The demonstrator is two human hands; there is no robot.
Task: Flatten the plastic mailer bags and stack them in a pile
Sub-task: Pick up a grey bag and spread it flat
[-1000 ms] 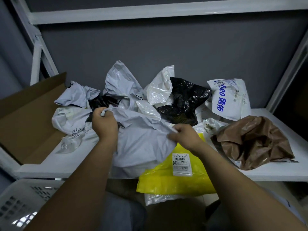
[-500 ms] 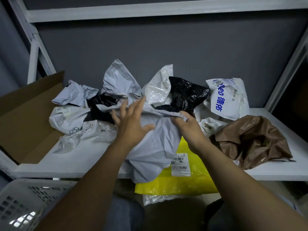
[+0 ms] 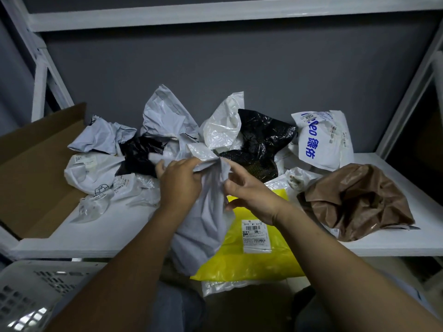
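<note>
The crumpled grey plastic mailer bag (image 3: 203, 231) is in the middle of the view. Its top is bunched between both hands, and its bottom hangs past the front edge of the white shelf (image 3: 107, 238). It covers the 9 o'clock side of the flat yellow plastic bag with a white label (image 3: 251, 262). The back of the left hand (image 3: 179, 183) hides its fingertips, but its fingers are curled round the bag's top. The right hand (image 3: 251, 195), just at 3 o'clock of it, pinches the same bunch with thumb and fingers. The brown cardboard box (image 3: 36, 168) at 9 o'clock and the white plastic basket (image 3: 28, 291) at 7 o'clock are cut off by the edge. The label's writing is too small to read. Half a second ago the left hand was spread wide and held nothing, and the bag was spread wider. Now the hands are closer together.
</note>
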